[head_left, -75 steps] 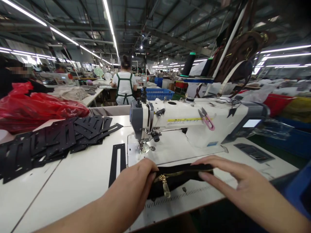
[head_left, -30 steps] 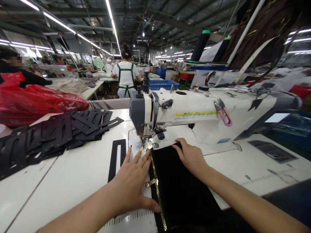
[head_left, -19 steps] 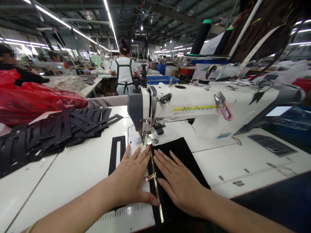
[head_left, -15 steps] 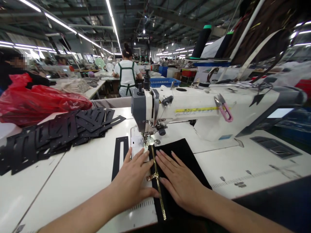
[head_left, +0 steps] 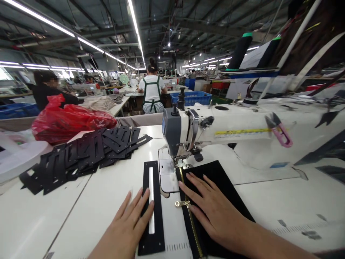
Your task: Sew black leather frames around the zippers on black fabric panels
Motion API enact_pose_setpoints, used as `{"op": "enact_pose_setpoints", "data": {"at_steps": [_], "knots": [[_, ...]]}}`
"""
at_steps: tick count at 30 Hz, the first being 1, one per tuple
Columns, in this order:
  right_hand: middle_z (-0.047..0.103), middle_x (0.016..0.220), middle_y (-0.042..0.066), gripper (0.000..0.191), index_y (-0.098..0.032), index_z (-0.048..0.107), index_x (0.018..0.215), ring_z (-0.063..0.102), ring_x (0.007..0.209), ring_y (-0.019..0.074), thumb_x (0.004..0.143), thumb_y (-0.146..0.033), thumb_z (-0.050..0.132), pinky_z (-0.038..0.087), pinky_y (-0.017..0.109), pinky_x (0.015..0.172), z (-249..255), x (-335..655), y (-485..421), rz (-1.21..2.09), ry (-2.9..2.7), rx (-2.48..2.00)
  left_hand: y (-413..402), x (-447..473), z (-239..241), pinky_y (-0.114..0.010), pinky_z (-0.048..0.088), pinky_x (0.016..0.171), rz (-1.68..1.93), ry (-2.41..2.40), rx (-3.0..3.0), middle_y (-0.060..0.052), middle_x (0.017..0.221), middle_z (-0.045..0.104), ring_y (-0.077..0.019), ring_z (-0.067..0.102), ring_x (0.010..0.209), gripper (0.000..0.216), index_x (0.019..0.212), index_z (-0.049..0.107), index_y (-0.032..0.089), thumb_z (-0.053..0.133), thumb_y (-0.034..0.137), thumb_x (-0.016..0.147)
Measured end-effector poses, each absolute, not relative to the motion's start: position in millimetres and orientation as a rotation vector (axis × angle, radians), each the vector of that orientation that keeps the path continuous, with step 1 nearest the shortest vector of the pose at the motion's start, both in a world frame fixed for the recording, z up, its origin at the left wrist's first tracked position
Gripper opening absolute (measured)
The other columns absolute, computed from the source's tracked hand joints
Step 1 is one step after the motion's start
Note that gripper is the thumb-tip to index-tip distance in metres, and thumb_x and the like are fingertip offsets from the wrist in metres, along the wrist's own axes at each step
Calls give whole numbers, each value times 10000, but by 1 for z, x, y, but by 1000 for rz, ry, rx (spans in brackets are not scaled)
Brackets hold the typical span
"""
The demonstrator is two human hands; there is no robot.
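Observation:
A black fabric panel (head_left: 229,194) with a gold zipper (head_left: 192,219) along its left edge lies under the presser foot (head_left: 181,163) of a white sewing machine (head_left: 237,129). My right hand (head_left: 212,212) rests flat on the fabric, fingers spread, just right of the zipper pull (head_left: 181,203). My left hand (head_left: 126,226) lies flat and open, its fingertips touching a black slotted frame piece (head_left: 152,208) to the left of the needle plate.
A pile of black slotted pieces (head_left: 81,154) covers the table's left side, with a red plastic bag (head_left: 64,120) behind it. Pink thread snips (head_left: 280,131) lie on the machine arm. A person in a green apron (head_left: 152,90) works at a table beyond.
My left hand has left the zipper edge and moved left onto the black slotted frame piece. My right hand stays flat on the fabric. The view has shifted left.

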State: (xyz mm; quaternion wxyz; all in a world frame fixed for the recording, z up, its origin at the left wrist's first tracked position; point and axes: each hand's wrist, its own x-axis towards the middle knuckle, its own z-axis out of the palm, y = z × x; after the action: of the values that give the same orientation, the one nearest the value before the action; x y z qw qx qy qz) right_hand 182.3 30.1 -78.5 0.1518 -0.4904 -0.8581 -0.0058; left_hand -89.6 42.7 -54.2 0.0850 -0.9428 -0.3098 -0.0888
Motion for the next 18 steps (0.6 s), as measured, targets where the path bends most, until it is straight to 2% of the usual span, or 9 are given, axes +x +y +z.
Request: {"op": "enact_pose_setpoints", "data": {"at_steps": [3,5,7,9,14,16,18], "knots": [[382,1344,142,426,-231,455,1280,318,1255,297,855,-210,463,265,565,993,-70,175,33,-8,-2427,-1394,44,-93,-74,-536,246,1032,-305,-914,-2714,-113,1389,352,-309,305,1281,689,1384,243,193,533,456,817],[480,1210,129,258,-212,597,1082,405,1155,299,843,-226,501,303,551,952,-66,169,37,18,-2365,-1377,46,-93,-81,-548,224,1037,-354,-906,-2690,-113,1382,364,-303,312,1278,678,1380,248,192,510,488,830],[553,990,92,137,-187,632,873,490,964,247,844,-200,500,380,470,863,-64,165,41,68,-2363,-1333,49,-93,-77,-545,242,1031,-348,-878,-2717,-113,1378,370,-297,322,1275,661,1378,253,193,491,499,843],[551,836,58,131,-163,598,782,497,795,190,836,-140,480,423,365,749,-63,162,47,140,-2449,-1263,51,-93,-65,-526,285,1016,-303,-839,-2761,-114,1376,372,-291,330,1271,626,1375,262,193,492,461,858],[559,773,37,93,-144,541,776,501,667,159,766,-60,503,424,283,590,-57,162,57,142,-2616,-1227,48,-95,-48,-485,360,978,-301,-852,-2756,-154,1363,378,-308,362,1248,645,1371,281,157,509,452,844],[573,777,39,148,-140,542,819,515,662,160,753,-22,481,440,283,595,-56,162,56,95,-2612,-1220,43,-98,-56,-484,375,964,-287,-824,-2727,-162,1349,396,-314,387,1231,648,1365,297,150,492,478,842],[595,855,77,261,-105,544,979,542,723,187,753,-14,450,469,314,658,-58,162,48,-36,-2590,-1177,39,-101,-69,-489,353,977,-287,-769,-2690,-148,1334,422,-308,402,1222,597,1355,324,162,471,455,857]]}}
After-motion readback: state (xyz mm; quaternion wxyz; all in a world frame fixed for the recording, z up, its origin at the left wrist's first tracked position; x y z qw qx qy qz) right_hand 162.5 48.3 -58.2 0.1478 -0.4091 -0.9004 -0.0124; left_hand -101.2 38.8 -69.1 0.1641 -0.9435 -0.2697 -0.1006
